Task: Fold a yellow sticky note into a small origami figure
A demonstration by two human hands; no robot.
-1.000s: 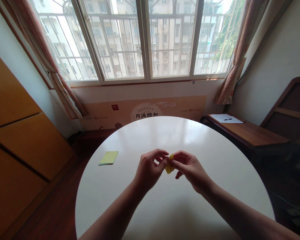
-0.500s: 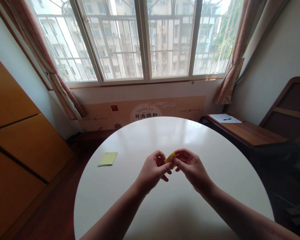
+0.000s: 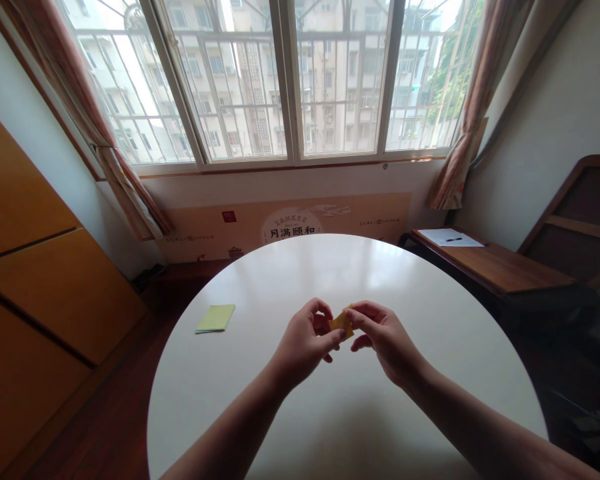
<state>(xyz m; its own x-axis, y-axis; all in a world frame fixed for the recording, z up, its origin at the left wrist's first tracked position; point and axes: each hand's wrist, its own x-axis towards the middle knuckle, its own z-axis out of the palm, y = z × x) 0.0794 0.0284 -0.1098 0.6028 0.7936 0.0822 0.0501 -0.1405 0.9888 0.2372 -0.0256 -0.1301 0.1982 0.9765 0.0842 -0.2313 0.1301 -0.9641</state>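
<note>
A small folded piece of yellow paper (image 3: 342, 323) is held above the middle of the white table, between my two hands. My left hand (image 3: 307, 340) pinches its lower left part, with the thumb on the near face. At the upper right edge, the thumb and index finger of my right hand (image 3: 383, 333) grip the paper, while its lower fingers curl beneath. Part of the paper is hidden behind the fingers. A stack of square paper sheets (image 3: 216, 318), yellow-green on top with blue at the bottom edge, lies to the left on the table.
The round white table (image 3: 380, 413) has a curved far edge near the wall below the window. To the right, a wooden bench-like surface (image 3: 520, 263) carries a white sheet (image 3: 437, 237) with a pen (image 3: 454, 240). An orange-brown cabinet (image 3: 45, 293) stands at left.
My right thumb has shifted up to the paper's top edge, and more of the yellow paper's face shows between the hands. The stack has stayed where it was.
</note>
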